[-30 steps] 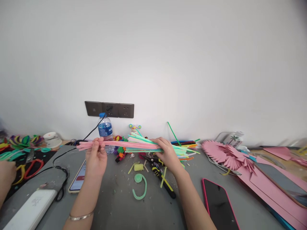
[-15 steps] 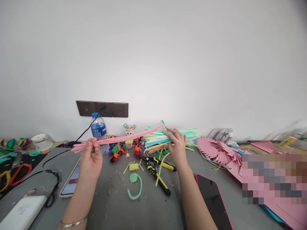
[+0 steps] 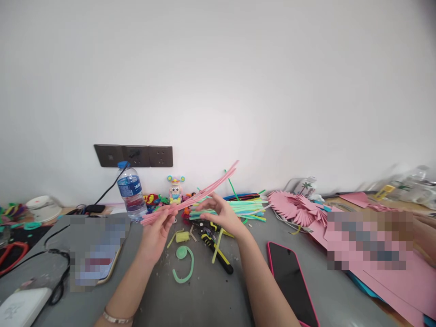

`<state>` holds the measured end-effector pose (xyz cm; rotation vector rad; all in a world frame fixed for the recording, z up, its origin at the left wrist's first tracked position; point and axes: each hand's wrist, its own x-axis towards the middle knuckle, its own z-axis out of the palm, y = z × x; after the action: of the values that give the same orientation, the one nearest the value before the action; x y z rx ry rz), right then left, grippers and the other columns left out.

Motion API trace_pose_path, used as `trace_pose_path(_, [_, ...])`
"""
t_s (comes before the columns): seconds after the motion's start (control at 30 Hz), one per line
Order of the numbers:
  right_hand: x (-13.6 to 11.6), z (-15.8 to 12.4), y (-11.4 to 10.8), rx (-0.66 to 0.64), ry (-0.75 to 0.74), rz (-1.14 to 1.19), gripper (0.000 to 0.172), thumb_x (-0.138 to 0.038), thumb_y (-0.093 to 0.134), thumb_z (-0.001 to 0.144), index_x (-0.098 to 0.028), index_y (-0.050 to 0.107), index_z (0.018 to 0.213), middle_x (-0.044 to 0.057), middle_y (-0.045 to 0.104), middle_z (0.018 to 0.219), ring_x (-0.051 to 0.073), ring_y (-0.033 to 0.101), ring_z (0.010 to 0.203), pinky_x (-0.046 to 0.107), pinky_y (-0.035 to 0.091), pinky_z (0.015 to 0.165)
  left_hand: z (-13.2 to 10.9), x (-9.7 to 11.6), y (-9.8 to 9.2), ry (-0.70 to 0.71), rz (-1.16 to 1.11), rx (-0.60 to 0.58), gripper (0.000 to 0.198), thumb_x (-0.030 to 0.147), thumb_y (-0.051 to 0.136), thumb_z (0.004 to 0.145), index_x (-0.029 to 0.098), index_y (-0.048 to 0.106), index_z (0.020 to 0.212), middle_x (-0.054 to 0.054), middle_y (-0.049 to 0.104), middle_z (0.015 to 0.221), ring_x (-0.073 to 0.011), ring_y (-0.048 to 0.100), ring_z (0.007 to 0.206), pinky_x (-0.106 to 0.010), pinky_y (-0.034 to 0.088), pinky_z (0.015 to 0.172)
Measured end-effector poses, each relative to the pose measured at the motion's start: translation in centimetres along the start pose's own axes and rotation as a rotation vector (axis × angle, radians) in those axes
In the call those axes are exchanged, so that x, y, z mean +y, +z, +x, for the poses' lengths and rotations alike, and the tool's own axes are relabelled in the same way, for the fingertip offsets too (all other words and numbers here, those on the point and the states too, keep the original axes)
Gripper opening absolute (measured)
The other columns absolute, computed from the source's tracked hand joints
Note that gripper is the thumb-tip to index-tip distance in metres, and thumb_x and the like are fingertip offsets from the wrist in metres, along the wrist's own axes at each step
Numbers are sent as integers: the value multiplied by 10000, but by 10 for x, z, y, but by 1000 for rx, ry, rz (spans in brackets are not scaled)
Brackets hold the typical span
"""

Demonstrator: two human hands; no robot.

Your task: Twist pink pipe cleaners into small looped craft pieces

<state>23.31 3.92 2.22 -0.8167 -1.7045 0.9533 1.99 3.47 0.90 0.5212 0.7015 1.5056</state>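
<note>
A bunch of pink pipe cleaners (image 3: 200,193) slants up to the right, its far ends rising against the wall. My left hand (image 3: 159,229) pinches it near its lower left end. My right hand (image 3: 221,213) has its fingers curved and apart, just below the middle of the bunch; whether a fingertip touches it I cannot tell. Behind that hand lies a pile of pale green, yellow and white pipe cleaners (image 3: 247,207). Black-and-yellow pliers (image 3: 218,254) rest on the grey table below, partly hidden by my right hand. Left of them is a coiled green pipe cleaner (image 3: 183,254).
A water bottle (image 3: 131,190) and a small figure (image 3: 175,190) stand by the wall. A pink-edged phone (image 3: 293,284) lies right of my forearm. Pleated pink paper (image 3: 296,206) is farther right, with another person's hand (image 3: 422,227) at the edge. Red-handled scissors (image 3: 13,254) lie left.
My left hand has moved right with the pink bunch, which now tilts more steeply. My right hand has come left and down from the far end toward its middle. The view has shifted slightly right.
</note>
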Motion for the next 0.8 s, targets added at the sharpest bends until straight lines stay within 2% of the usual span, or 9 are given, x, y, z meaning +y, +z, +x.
trace_pose_path(0.07, [-1,2,8,24,68,159,454,-431,663,806,-215,547,1188,-13,611,705,154,575,638,299,477,667,-2,-8,1,-53,48,-43,113,20,649,778,97,719,822,-104,768,939,-140,733,708,-159,608,634])
trace_pose_path(0.13, [2,4,14,82,139,221,353,-501,597,836,-189,632,998,-52,484,556,114,458,507,249,404,543,-4,-13,2,-99,95,-99,101,40,689,752,97,726,827,-104,764,952,-142,731,725,-158,604,650])
trace_pose_path(0.17, [4,5,15,112,167,240,365,-534,577,836,-179,644,894,-63,420,515,102,401,470,237,359,497,-5,-14,2,-119,115,-123,103,53,707,739,99,730,829,-100,765,944,-143,730,738,-157,601,662])
trace_pose_path(0.27, [14,8,15,191,214,289,438,-611,572,794,-180,600,727,-95,253,470,76,235,407,222,223,418,-5,-15,-1,-163,175,-140,139,104,755,706,110,736,843,-84,768,869,-143,725,752,-156,590,673])
trace_pose_path(0.4, [22,9,7,313,207,326,432,-630,585,766,-204,530,716,-119,138,494,66,119,405,218,160,406,-2,-13,-4,-148,259,-93,197,176,818,638,132,732,810,-58,756,783,-127,708,716,-153,569,642])
trace_pose_path(0.5, [23,9,3,391,196,340,368,-555,644,758,-213,510,769,-120,208,496,64,186,404,212,200,414,-2,-11,-6,-106,363,-107,259,242,851,586,140,725,788,-43,742,758,-125,692,702,-171,555,646])
trace_pose_path(0.6, [23,7,1,427,213,335,358,-481,716,718,-203,564,886,-102,380,512,72,359,443,207,301,453,-2,-11,-7,-85,498,-155,319,315,842,587,144,717,826,-33,715,713,-136,670,678,-201,540,620])
trace_pose_path(0.67, [24,6,1,422,253,331,395,-456,749,681,-186,608,933,-73,500,566,82,457,484,212,365,483,-2,-14,-9,-59,579,-198,346,360,821,610,144,710,856,-31,695,701,-147,654,663,-215,523,579])
trace_pose_path(0.8, [27,5,1,388,335,332,379,-440,762,654,-164,653,889,4,652,694,129,612,584,238,474,548,2,-21,-14,-4,687,-288,402,426,781,639,137,694,904,-43,673,729,-151,618,607,-216,465,470])
